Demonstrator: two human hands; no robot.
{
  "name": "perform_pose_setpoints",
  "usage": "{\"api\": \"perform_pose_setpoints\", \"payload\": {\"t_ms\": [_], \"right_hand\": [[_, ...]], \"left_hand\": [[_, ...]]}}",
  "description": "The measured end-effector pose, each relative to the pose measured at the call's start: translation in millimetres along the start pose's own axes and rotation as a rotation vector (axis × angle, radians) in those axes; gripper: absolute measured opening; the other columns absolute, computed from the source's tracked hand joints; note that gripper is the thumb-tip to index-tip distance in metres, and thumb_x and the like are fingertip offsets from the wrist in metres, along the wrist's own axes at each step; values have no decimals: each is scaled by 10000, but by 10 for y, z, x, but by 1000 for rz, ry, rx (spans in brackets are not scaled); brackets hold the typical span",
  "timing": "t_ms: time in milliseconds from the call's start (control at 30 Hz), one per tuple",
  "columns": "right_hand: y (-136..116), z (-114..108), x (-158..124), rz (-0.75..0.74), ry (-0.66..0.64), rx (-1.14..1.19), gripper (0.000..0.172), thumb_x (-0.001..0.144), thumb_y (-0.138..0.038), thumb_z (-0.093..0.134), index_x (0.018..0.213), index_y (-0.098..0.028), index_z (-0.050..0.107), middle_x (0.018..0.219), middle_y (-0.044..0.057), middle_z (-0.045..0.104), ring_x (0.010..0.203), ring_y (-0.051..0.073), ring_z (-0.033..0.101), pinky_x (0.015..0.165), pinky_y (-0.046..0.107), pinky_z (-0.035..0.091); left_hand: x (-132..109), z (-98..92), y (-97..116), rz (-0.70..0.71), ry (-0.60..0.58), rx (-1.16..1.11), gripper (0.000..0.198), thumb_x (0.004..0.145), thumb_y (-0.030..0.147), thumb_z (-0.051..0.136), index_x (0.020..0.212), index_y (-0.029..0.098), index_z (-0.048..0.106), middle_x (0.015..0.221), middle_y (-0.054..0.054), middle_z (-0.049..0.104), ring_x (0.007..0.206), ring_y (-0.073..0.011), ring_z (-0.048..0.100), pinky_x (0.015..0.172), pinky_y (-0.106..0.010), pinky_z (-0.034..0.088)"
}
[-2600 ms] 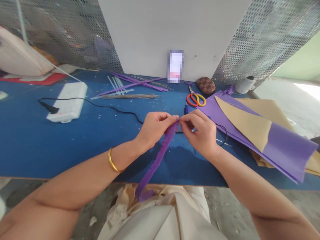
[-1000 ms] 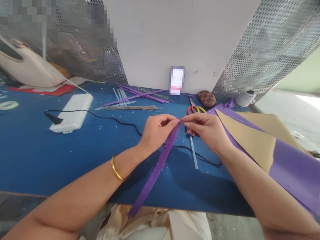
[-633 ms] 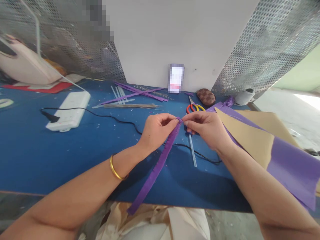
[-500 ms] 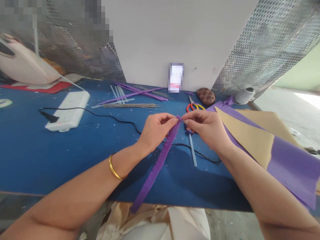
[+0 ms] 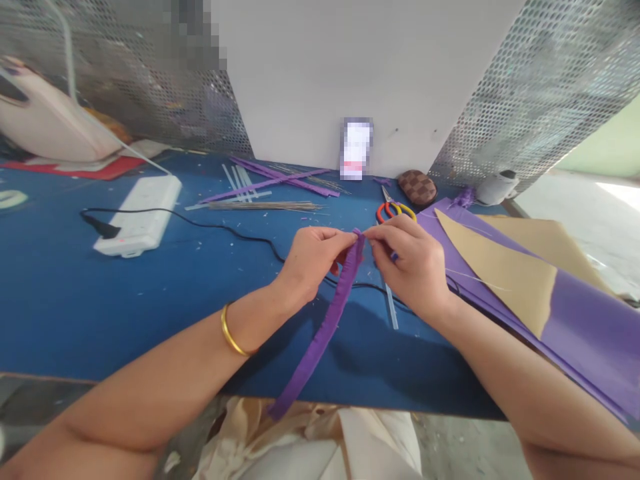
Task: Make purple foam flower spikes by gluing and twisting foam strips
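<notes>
A long purple strip (image 5: 327, 323), apparently crepe paper with one crinkled edge, hangs down toward the table's front edge. My left hand (image 5: 313, 257) pinches it near its upper end between thumb and fingers. My right hand (image 5: 413, 263) is closed, its fingertips at the strip's top right edge; the exact grip is partly hidden. A thin pale line (image 5: 480, 277) shows to the right of that hand, over purple paper; whether the hand holds it I cannot tell. Below my right hand a translucent stick (image 5: 391, 305) lies on the table, its upper part covered.
Scissors (image 5: 395, 212) with red and yellow handles lie beyond my right hand, beside a checkered pouch (image 5: 417, 187). Purple and tan sheets (image 5: 590, 327) cover the right side. A power strip (image 5: 143, 217), thin wires (image 5: 265, 206) and a phone (image 5: 356, 150) are further back. A black cable crosses the table.
My right hand has turned, its knuckles rolled over, while its fingertips stay by the strip's top. The strip's upper part is turned slightly. The view has shifted a little.
</notes>
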State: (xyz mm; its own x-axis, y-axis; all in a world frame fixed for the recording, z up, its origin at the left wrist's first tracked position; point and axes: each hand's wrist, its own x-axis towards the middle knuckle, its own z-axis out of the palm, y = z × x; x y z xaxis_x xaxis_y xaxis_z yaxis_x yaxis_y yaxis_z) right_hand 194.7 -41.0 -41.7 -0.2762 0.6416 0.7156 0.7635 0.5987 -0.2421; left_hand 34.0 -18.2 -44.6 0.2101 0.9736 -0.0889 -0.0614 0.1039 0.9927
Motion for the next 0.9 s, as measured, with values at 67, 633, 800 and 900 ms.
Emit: {"api": "perform_pose_setpoints", "payload": {"t_ms": [67, 633, 800, 900], "right_hand": [[5, 21, -27, -86, -19, -112, 223, 935, -122, 461, 966, -145, 682, 877, 88, 666, 770, 158, 626, 645, 275, 485], [3, 29, -67, -419, 16, -457, 304, 961, -86, 380, 931, -139, 677, 773, 67, 647, 624, 152, 542, 550, 306, 431], [-8, 12, -61, -225, -40, -230, 308, 951, -104, 395, 1052, -168, 678, 887, 81, 677, 740, 161, 615, 615, 286, 483], [-8, -32, -16, 37, -29, 88, 244, 931, -140, 479, 1035, -183, 695, 943, 77, 677, 797, 158, 651, 691, 284, 529]], "left_hand": [[-1, -3, 6, -33, -31, -35, 243, 751, 320, 658, 563, 170, 626, 559, -2, 579, 520, -106, 495, 466, -234, 348], [25, 3, 40, -110, -51, -176, 302, 713, 342, 736, 530, 163, 574, 520, 29, 504, 488, -85, 445, 475, -236, 352], [31, -22, 22, 11, -30, -85, 289, 757, 360, 706, 571, 164, 605, 555, 19, 538, 529, -96, 473, 505, -232, 385], [31, -31, 12, 136, -1, 30, 290, 775, 400, 697, 611, 165, 643, 576, 13, 558, 551, -107, 483, 526, -235, 409]]}}
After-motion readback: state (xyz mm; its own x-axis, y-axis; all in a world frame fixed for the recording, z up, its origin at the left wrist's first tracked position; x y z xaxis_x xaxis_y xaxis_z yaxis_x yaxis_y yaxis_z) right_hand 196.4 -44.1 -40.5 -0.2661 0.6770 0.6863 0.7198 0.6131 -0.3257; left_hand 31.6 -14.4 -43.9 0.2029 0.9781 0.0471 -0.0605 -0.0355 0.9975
